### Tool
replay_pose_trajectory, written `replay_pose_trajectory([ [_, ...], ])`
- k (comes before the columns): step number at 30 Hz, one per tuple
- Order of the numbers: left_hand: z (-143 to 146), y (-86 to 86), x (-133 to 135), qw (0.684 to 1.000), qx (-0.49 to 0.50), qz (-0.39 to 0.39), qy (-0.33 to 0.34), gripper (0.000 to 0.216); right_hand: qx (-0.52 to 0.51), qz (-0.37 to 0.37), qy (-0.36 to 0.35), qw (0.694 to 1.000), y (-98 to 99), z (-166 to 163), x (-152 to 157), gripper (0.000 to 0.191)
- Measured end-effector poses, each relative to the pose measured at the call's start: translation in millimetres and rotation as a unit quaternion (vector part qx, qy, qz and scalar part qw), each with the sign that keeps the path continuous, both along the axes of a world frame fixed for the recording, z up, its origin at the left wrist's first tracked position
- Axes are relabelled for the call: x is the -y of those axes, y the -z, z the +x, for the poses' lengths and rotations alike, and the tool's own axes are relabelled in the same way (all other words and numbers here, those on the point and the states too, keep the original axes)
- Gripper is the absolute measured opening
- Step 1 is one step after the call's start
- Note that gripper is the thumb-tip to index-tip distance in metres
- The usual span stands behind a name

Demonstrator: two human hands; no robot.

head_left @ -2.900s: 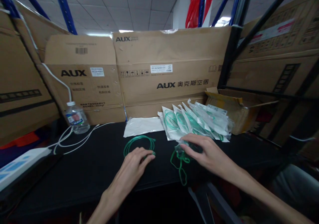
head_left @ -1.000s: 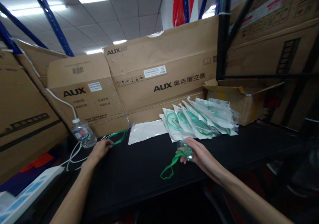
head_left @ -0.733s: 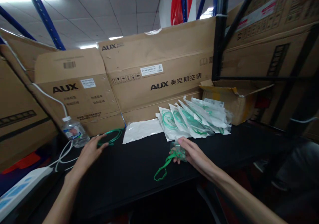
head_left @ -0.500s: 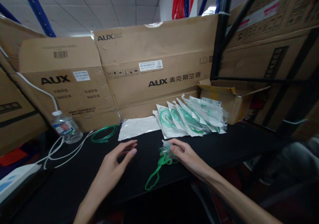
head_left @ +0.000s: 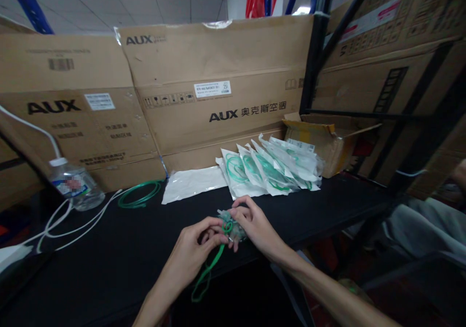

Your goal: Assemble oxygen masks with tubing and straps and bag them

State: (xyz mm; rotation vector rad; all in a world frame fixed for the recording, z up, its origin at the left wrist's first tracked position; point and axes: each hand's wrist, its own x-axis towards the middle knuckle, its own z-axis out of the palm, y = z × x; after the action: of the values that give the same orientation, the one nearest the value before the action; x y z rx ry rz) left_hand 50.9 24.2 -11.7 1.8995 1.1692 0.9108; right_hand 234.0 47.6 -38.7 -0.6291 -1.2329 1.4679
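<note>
A clear, green-tinted oxygen mask is held over the front edge of the black table, its parts bunched together. My right hand grips it from the right, fingers wrapped over its top. From the left, my left hand pinches the mask's green elastic strap beside the mask's lower edge. A loop of that strap hangs down below my left fingers. The fingers partly hide the mask. Beyond the hands, a flat white pouch lies on the table.
Several white pouches with green tubing lie overlapped at the back right, before an open carton. A coil of green tubing, white cables and a plastic bottle are on the left. Large cardboard panels stand behind.
My left hand has moved right and taken hold of the green strap. Both hands are now together at the mask, which has shifted slightly left. The view has turned a little right.
</note>
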Motion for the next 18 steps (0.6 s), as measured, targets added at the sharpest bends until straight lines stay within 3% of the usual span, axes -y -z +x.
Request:
replay_pose_trajectory([
  [6,2.4,2.5,-1.0,0.996,0.073,-0.048,0.033,0.025,0.025,0.03,-0.016,0.999,-6.9,4.4,5.5,0.037],
  [11,0.7,0.9,-2.3,0.991,0.113,-0.071,-0.024,0.027,0.112,0.079,-0.032,0.99,-7.2,7.2,13.5,0.04],
  [14,1.0,0.7,-1.5,0.994,0.089,-0.055,-0.036,0.031,0.17,0.144,0.043,0.974,-4.7,5.1,16.1,0.029],
  [18,3.7,1.9,-0.3,0.995,0.073,-0.05,-0.046,0.032,0.265,0.226,0.148,0.925,-4.6,-0.6,15.6,0.021],
])
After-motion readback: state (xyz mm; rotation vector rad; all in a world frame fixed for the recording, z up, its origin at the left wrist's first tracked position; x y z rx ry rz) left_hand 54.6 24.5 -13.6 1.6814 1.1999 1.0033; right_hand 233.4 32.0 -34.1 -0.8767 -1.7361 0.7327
